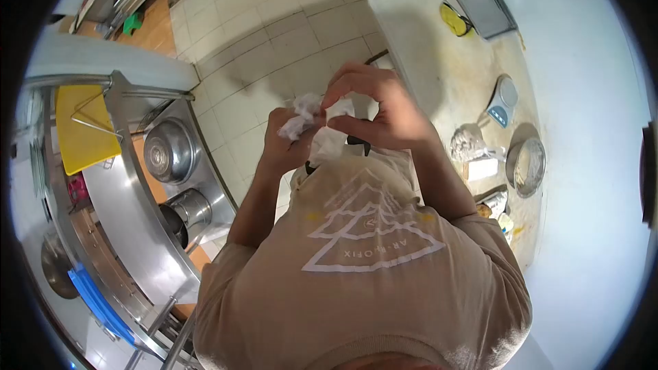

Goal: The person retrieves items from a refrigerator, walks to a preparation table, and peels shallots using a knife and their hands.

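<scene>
My left hand point(282, 142) is closed around a crumpled white tissue or thin cloth point(300, 118) in front of my chest. Its folds stick out above the fingers, and I cannot tell the exact material. Close beside it, my right hand point(380, 108) is curved, with thumb and forefinger apart and their tips near the left hand. Another pale, crumpled piece point(327, 145) shows just below the hands, against the front of my shirt. The right hand's other fingers are partly hidden.
At right, a pale table point(439, 62) bears a grey tray point(485, 12), a kitchen scale point(504, 99), a metal bowl point(528, 168) and a plastic bag point(467, 140). Left, a metal rack point(120, 216) holds a yellow board point(86, 127), a large pot point(170, 151) and a blue tray point(101, 305).
</scene>
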Demonstrator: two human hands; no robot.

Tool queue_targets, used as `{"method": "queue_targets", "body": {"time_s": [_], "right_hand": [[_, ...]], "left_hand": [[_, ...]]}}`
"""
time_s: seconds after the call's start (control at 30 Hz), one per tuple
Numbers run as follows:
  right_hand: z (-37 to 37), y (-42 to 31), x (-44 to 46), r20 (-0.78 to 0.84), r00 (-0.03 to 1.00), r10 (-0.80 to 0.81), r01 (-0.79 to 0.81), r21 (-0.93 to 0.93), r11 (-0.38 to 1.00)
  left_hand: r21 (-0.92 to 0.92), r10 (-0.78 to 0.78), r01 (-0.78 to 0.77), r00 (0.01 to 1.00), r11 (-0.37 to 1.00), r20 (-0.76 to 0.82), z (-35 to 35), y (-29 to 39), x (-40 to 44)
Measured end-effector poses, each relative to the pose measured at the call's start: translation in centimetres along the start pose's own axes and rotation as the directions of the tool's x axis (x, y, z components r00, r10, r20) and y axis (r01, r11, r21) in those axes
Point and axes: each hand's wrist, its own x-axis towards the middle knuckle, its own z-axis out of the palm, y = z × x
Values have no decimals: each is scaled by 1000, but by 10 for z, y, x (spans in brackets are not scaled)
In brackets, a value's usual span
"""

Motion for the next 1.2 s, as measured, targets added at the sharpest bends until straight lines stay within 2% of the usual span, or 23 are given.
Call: {"method": "queue_targets", "body": {"time_s": [0.03,0.07,0.17,0.23,0.37,0.4,0.53,0.63,0.67,0.73,0.77,0.8,0.9,1.03,1.07,1.1,1.17,1.2], "right_hand": [[-7,6,-16,40,999,5,-5,-5,1000],[-13,17,-35,54,993,109,-109,-2,994],[-22,70,-111,-32,881,472,-473,-19,881],[-27,120,-177,-71,780,622,-618,-246,747],[-48,152,-305,-91,594,799,-797,-199,570],[-56,158,-336,-109,562,820,-823,-179,540],[-83,163,-413,-151,394,906,-915,28,403],[-97,138,-421,-171,569,804,-796,131,591],[-101,124,-417,-92,607,789,-770,176,613],[-98,101,-408,47,669,741,-681,439,587],[-95,89,-403,101,706,701,-621,563,545],[-93,73,-397,167,738,654,-600,607,521],[-65,76,-411,202,748,633,-377,913,155],[-44,50,-425,159,755,636,-369,905,212],[-41,41,-430,160,756,635,-385,893,234],[-38,36,-433,161,759,631,-402,878,259],[-31,23,-439,180,763,621,-393,891,225],[-27,15,-443,195,759,621,-394,897,199]], "left_hand": [[-35,-107,108,994,993,32,6,5,-9],[-66,-216,220,974,973,66,16,10,-18],[-238,-375,329,909,914,-182,66,11,-56],[-90,-334,323,927,942,-170,87,18,-66],[79,-253,264,959,961,-130,122,24,-81],[-112,-282,263,934,958,-220,146,41,-77],[-189,-361,342,929,920,-76,190,58,-72],[-102,-230,231,973,968,22,229,84,-63],[29,-166,164,984,986,62,238,92,-63],[-94,-186,196,977,976,102,257,110,-61],[-152,-193,211,973,966,127,265,115,-62],[-128,-167,184,977,975,135,272,118,-67],[-292,-205,242,967,925,152,290,136,-79],[-320,-104,145,985,936,140,293,147,-104],[-287,-128,174,977,942,171,287,149,-111],[-309,-137,169,983,936,121,286,153,-116],[-358,-164,160,986,920,17,288,164,-125],[-438,-111,111,993,892,27,285,169,-127]]}}
